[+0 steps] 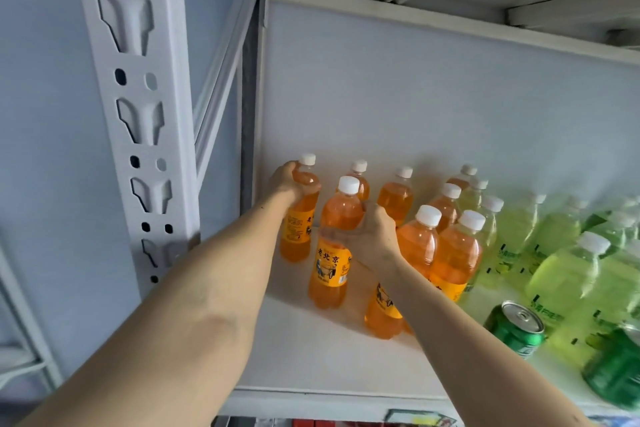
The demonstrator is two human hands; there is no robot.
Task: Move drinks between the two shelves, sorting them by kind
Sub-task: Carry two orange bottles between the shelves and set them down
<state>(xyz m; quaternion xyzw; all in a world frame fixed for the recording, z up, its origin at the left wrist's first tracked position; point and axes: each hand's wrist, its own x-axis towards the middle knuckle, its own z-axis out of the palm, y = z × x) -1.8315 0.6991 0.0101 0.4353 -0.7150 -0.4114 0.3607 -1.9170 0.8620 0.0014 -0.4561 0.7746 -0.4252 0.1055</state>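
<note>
We had our left hand [290,180] curled round the shoulder of the orange bottle [299,215] nearest the shelf post [138,114] and our right hand [375,236] gripping its neighbour [334,246], both full, heavy, smooth-sided, best held above the label.

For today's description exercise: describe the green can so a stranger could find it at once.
Start on the white shelf crowded with orange and pale green bottles. Go to the front right, beside the right forearm. The green can is the only metal container there, short, with a silver pull-tab top.
</note>
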